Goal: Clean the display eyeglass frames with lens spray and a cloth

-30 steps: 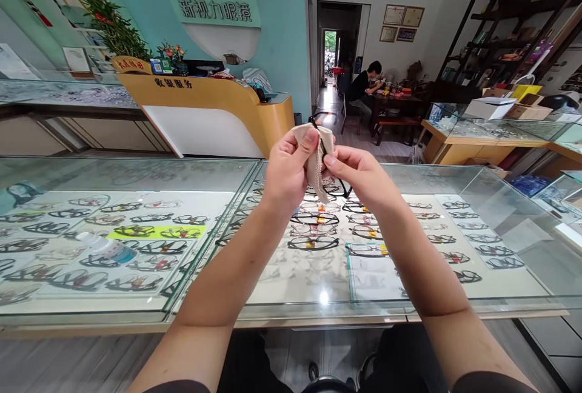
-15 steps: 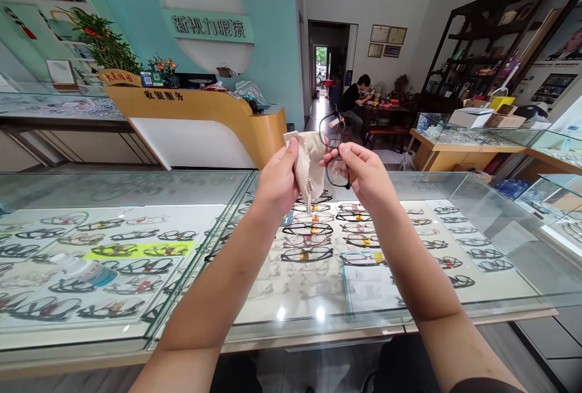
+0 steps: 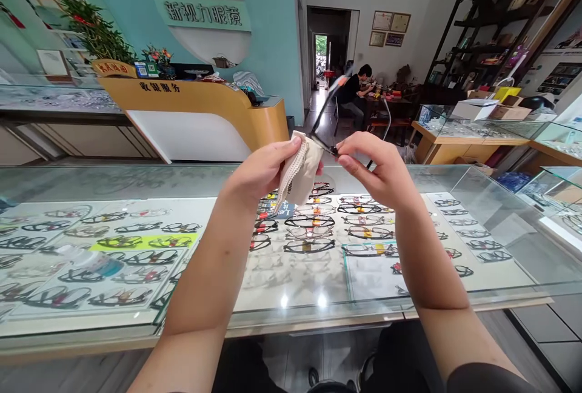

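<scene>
1. Pinching a beige cloth [image 3: 300,178], the left hand [image 3: 261,165] is pressing its thumb against the near face, while a bit of finger is showing at the cloth's right edge.
2. On the other side, the right hand [image 3: 379,165] is gripping dark-framed glasses [image 3: 325,145] between its thumb and fingers [image 3: 350,145].
3. The glasses are hovering off the table, just right of the cloth, with one slim part slanting upward and an orange mark showing near its blurred top; whether the frame is touching the cloth, I cannot tell.
4. Below both hands, the glass-topped table [image 3: 295,299] is holding rows of eyeglass frames [image 3: 309,246] beneath its pane.
5. To the left, a bottle [image 3: 93,261] is lying on its side near a yellow-green strip [image 3: 143,242].
6. Farther back, a seated person [image 3: 351,97] is bending over a cluttered dark table.
</scene>
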`<move>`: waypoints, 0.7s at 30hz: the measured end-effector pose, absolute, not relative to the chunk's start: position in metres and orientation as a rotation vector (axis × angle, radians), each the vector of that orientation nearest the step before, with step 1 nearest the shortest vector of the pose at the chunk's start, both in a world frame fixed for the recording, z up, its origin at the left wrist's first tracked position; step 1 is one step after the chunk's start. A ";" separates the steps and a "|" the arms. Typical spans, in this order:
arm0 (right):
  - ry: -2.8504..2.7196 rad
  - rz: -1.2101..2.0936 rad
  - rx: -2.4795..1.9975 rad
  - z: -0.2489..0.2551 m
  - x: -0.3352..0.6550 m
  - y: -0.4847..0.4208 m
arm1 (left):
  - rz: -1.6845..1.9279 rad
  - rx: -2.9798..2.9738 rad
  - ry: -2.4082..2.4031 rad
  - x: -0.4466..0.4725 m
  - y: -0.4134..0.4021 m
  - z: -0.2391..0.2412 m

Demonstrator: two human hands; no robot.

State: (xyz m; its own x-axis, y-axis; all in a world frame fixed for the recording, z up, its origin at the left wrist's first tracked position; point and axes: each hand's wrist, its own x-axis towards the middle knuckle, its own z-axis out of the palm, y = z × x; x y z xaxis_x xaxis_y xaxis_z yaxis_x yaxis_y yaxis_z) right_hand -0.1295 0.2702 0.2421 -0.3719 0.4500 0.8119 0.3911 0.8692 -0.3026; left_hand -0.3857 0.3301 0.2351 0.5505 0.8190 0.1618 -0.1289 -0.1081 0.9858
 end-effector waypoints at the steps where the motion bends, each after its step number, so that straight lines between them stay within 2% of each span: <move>1: -2.074 -0.049 -0.647 0.243 -0.131 0.264 | 0.838 1.485 0.599 -0.390 0.332 0.235; 8: -2.457 -0.999 -0.742 0.250 -0.140 0.225 | 0.508 1.576 0.554 -0.398 0.342 0.225; 10: -2.539 -1.137 -0.689 0.255 -0.140 0.221 | 0.422 1.582 0.581 -0.398 0.342 0.223; 17: -2.710 -1.092 -0.613 0.265 -0.139 0.227 | 0.242 1.682 0.490 -0.385 0.338 0.223; 21: -2.606 -0.909 -0.606 0.262 -0.129 0.238 | 0.247 1.629 0.365 -0.373 0.340 0.218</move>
State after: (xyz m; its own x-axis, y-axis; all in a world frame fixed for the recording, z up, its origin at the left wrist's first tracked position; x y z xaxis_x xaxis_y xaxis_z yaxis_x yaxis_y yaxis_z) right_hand -0.1286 0.2377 0.2623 -0.8608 0.2858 0.4211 0.4857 0.7084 0.5121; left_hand -0.3727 0.3398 0.2179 0.9237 0.3789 -0.0568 0.0876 -0.0646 0.9941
